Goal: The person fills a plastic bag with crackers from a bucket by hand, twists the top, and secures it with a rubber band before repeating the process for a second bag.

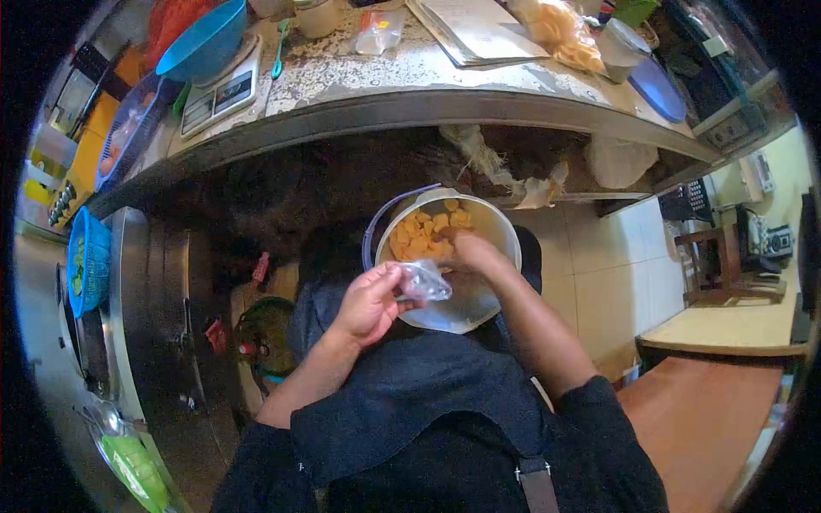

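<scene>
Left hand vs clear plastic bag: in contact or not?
Touching. The head view shows the left hand pinching the clear plastic bag between thumb and fingers, with no gap at the grip.

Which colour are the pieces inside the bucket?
The pieces are orange, as the head view shows.

Clear bag (430,284) in left fingers (383,280), right fingers (457,238) in bucket (462,320)
</scene>
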